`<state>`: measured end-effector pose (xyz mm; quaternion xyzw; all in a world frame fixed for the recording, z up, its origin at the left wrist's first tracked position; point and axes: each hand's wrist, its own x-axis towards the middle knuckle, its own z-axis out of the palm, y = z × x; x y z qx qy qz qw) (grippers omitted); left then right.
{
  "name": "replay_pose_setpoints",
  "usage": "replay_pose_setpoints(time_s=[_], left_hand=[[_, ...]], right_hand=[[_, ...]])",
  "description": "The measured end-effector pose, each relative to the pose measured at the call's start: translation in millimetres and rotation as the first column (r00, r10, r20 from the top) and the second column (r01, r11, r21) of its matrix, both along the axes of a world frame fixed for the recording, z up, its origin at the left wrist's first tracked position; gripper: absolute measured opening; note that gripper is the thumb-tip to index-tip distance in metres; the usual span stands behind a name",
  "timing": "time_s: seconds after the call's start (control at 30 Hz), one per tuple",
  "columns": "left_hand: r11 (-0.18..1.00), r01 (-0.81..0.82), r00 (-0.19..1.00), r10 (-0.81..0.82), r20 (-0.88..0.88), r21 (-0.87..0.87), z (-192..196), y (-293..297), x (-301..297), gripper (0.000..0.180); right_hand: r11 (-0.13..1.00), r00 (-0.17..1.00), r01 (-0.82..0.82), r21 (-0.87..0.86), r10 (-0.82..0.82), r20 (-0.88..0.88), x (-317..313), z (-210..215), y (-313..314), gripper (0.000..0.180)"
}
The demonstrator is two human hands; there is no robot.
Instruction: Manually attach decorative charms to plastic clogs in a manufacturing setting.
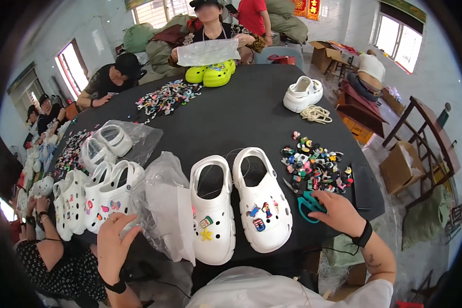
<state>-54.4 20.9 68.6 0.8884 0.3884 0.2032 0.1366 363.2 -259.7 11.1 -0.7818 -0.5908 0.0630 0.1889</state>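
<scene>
Two white clogs point(262, 228) stand side by side before me, toes toward me. Colourful shoe charms sit in their holes, among them a yellow starfish point(206, 234); a thin clear strand loops at the heel openings. Right of them, my right hand point(336, 213) has its fingers closed on the handles of teal scissors point(309, 207), blades pointing away toward a pile of charms point(315, 163). My left hand point(114, 241), fingers bent, pinches the left edge of a clear plastic bag point(164, 205) lying left of the clogs. The bag partly hides what lies under it.
More decorated white clogs point(113, 200) and a bagged pair point(105, 145) stand at left. Across the black table point(231, 120) are lime clogs point(210, 74), a charm heap point(167, 97), a white clog pair point(303, 94) and cream cord point(315, 114). Co-workers sit around the table.
</scene>
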Motion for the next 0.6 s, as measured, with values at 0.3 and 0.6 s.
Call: replay_pose_setpoints(time_s=[0.3,0.6], left_hand=[[0.761,0.631,0.772,-0.635,-0.027,0.151,47,-34,113,0.033],[0.552,0.791,0.597,-0.791,-0.135,0.265,3,-30,202,0.044]], right_hand=[[0.995,0.996,0.059,-0.078,-0.064,-0.059,-2,5,0,0.057],[0.988,0.67,0.142,-0.055,-0.137,-0.73,-8,8,-41,0.062]])
